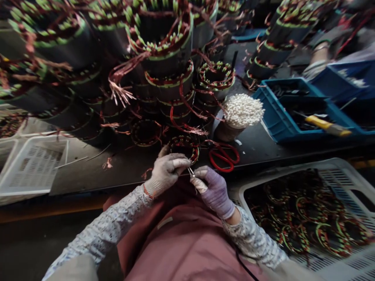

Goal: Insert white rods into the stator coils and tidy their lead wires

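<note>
My left hand (168,173), in a pale knitted glove, has its fingers closed at the near edge of a wound stator ring (193,150). That ring shows dark red wire and green bits around its rim. My right hand (215,193), in a purple glove with pale fingertip wraps, is closed in a pinch on a slim metal tool (190,171). The tool's tip points at the ring's near edge, close to my left fingertips; most of it is hidden in my right hand. Red-handled scissors (224,157) lie just right of the ring.
Stacked wound stators (170,84) with copper wire tails fill the back. A cup of white sticks (243,111) stands by a blue bin (278,125) with a yellow-handled tool (325,125). A white crate (336,168) holds rings. Another person's arm (320,54) is at right.
</note>
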Demonstrator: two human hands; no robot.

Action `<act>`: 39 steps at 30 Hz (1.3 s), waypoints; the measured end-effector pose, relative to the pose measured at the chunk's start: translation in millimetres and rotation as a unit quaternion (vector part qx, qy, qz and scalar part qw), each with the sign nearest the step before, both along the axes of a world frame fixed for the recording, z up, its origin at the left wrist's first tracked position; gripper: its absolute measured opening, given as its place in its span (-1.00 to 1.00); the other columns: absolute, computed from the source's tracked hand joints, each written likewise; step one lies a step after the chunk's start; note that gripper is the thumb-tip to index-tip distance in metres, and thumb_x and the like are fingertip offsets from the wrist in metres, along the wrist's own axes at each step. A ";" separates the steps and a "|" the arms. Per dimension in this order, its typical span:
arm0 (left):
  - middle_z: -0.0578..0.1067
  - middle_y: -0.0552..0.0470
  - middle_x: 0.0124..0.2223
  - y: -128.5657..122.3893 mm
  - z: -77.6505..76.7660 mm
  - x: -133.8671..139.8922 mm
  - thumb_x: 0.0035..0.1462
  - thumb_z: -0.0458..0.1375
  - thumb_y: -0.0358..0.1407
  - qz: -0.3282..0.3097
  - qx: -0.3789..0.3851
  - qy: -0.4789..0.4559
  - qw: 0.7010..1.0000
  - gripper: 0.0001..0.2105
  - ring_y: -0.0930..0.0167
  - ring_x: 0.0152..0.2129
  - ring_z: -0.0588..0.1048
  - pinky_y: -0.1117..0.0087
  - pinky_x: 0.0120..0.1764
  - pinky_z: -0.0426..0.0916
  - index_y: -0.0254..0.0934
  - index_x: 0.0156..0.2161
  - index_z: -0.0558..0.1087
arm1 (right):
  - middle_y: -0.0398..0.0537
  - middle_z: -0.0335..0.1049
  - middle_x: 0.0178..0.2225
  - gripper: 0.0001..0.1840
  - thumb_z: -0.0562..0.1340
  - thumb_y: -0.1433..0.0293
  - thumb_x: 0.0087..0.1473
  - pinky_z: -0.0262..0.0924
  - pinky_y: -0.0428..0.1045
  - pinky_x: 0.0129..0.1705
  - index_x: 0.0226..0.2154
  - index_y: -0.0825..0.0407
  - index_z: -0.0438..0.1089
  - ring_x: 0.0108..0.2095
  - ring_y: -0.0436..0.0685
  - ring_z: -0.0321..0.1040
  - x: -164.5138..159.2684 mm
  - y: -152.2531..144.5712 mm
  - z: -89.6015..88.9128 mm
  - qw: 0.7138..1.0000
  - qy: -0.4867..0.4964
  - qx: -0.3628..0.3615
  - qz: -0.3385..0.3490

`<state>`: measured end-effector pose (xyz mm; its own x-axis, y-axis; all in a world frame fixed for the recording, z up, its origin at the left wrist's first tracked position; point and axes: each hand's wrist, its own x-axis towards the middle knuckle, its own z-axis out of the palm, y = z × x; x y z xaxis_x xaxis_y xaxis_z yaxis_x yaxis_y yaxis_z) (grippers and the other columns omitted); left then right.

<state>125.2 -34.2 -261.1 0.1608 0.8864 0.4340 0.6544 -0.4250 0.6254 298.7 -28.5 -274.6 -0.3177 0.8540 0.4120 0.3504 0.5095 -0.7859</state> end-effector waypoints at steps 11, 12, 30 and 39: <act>0.60 0.08 -0.24 1.3 -2.6 -0.3 0.13 0.16 -0.31 -0.002 0.060 0.029 0.998 -0.89 0.47 -0.29 0.55 0.17 0.12 0.17 -0.14 -0.24 0.52 | -0.12 0.37 -0.45 -0.93 0.22 0.47 0.06 0.26 -0.09 -0.37 -0.44 0.02 0.36 -0.42 0.00 0.33 5.3 -3.9 4.4 0.999 0.041 0.015 0.024; 0.60 0.08 -0.25 1.6 -2.8 0.1 0.13 0.16 -0.32 0.001 0.068 0.027 0.997 -0.90 0.48 -0.31 0.55 0.17 0.12 0.18 -0.14 -0.27 0.53 | -0.12 0.37 -0.45 -0.94 0.22 0.47 0.06 0.26 -0.09 -0.36 -0.44 0.02 0.36 -0.42 0.00 0.33 4.9 -3.3 5.0 0.999 0.040 0.019 0.023; 0.60 0.06 -0.26 2.7 -9.2 -0.7 0.13 0.13 -0.32 0.001 0.072 0.019 0.997 -0.89 0.47 -0.32 0.55 0.19 0.08 0.23 -0.15 -0.29 0.53 | -0.09 0.37 -0.49 -0.89 0.16 0.42 0.11 0.24 -0.09 -0.38 -0.44 0.04 0.34 -0.46 0.02 0.33 -7.9 8.6 -6.1 0.998 -0.043 0.041 -0.003; 0.60 0.08 -0.22 3.6 -3.7 -1.0 0.12 0.15 -0.30 0.007 0.033 0.050 0.998 -0.85 0.44 -0.26 0.55 0.14 0.17 0.09 -0.13 -0.19 0.50 | -0.06 0.35 -0.55 -0.76 0.07 0.41 0.15 -0.01 -0.08 -0.55 -0.50 0.05 0.34 -0.57 -0.01 0.21 10.6 -1.5 22.1 0.936 -0.214 0.277 0.036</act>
